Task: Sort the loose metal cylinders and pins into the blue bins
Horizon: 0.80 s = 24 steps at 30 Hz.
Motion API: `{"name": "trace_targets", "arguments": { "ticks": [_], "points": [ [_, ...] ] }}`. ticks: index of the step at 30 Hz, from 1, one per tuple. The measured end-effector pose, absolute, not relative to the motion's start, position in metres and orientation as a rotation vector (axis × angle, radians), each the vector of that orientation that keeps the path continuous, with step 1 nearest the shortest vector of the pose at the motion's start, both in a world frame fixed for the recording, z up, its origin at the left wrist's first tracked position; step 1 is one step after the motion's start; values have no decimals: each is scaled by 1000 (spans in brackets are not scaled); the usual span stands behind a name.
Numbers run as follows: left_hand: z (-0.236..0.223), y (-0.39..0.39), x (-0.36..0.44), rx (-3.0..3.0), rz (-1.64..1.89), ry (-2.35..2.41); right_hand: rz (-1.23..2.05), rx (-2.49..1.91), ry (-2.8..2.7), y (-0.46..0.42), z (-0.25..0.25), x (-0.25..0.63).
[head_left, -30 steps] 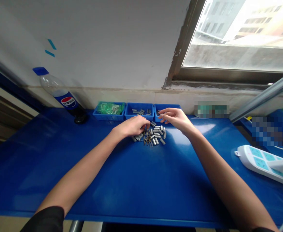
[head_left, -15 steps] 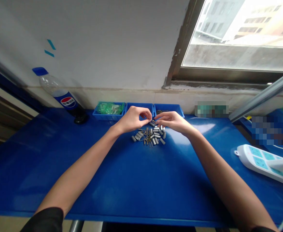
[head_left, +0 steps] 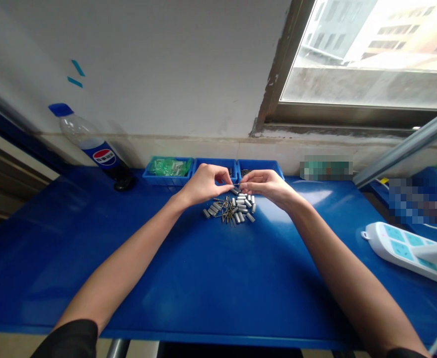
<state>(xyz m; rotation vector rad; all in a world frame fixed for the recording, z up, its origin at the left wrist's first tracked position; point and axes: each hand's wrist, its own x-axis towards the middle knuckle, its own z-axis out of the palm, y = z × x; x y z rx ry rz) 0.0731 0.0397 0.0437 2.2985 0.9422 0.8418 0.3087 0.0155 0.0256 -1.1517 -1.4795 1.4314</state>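
My left hand point(head_left: 206, 185) is closed in a pinch on a thin metal pin point(head_left: 236, 186), its thumb and forefinger pointing right. Opposite it, my right hand point(head_left: 265, 186) pinches at the pin's other end; what its fingers cover is too small to make out. Just below both hands lies a pile of short silver metal cylinders point(head_left: 240, 217), with several thin brass-and-dark pins point(head_left: 226, 209) spread among them on the blue table point(head_left: 203, 278).
Three blue bins stand behind the hands: a left bin point(head_left: 162, 182) holding green-wrapped pieces, a middle bin point(head_left: 218, 162), and a right bin point(head_left: 274, 169) with dark pins. A Pepsi bottle point(head_left: 104, 156) is at left, a white power strip point(head_left: 386, 248) at right.
My right hand's fingers have closed in closer together, and its fingertips have moved slightly toward my left hand. The left hand stays nearly in place; the pile looks the same.
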Motion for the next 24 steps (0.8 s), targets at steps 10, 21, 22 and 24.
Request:
{"name": "trace_targets", "arguments": {
  "ticks": [10,21,22,24],
  "points": [
    [25,48,67,2525,301,1039,925,-1437,-1400,25,21,319],
    [15,43,77,2653,161,1036,1018,-1443,-1474,21,27,311],
    [14,43,77,2661,153,1017,1020,-1442,-1480,20,27,311],
    [13,44,76,2674,164,982,1023,-1437,-1491,21,26,311]
  ]
}}
